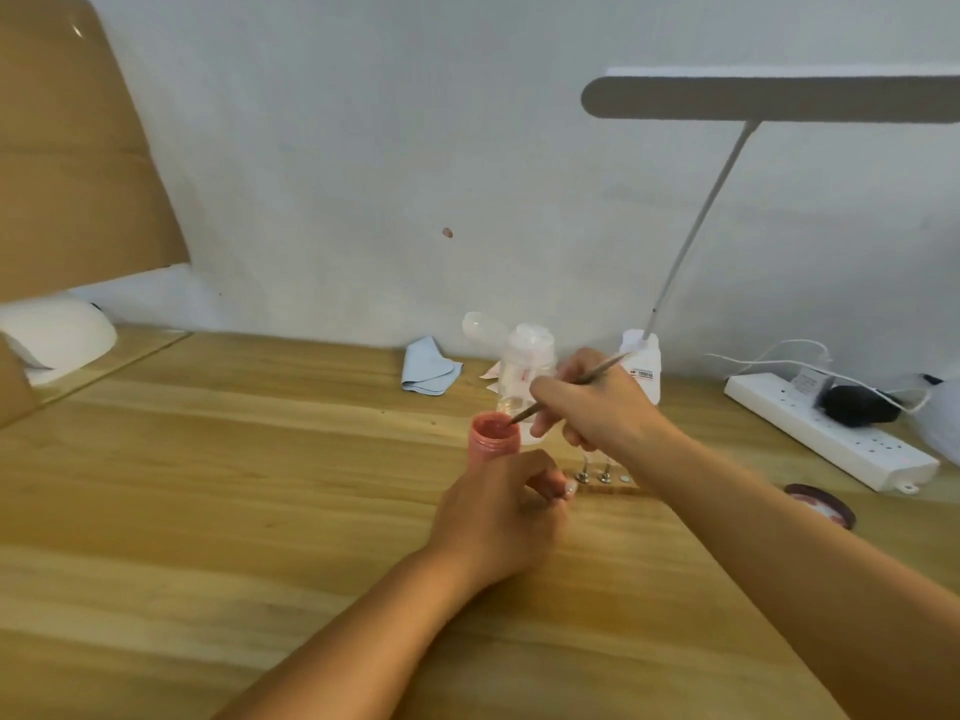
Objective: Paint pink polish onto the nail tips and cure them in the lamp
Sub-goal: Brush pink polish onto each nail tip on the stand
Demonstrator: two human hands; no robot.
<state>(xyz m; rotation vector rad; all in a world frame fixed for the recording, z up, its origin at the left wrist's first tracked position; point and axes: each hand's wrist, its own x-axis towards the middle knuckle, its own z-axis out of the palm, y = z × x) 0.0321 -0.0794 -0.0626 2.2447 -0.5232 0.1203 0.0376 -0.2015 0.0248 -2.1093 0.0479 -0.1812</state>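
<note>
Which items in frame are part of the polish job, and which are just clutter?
Job: pink polish jar, gripped by left hand; brush, pinched by right hand, tip in jar; nail tip stand; white curing lamp.
Lying about: blue cloth; power strip; clear bottle; desk lamp.

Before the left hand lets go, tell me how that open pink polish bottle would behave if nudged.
Probably tippy: the pink polish bottle looks narrow and upright, gripped by the left hand. Its mouth is open with the brush dipped in, so tipping would likely spill.
</note>
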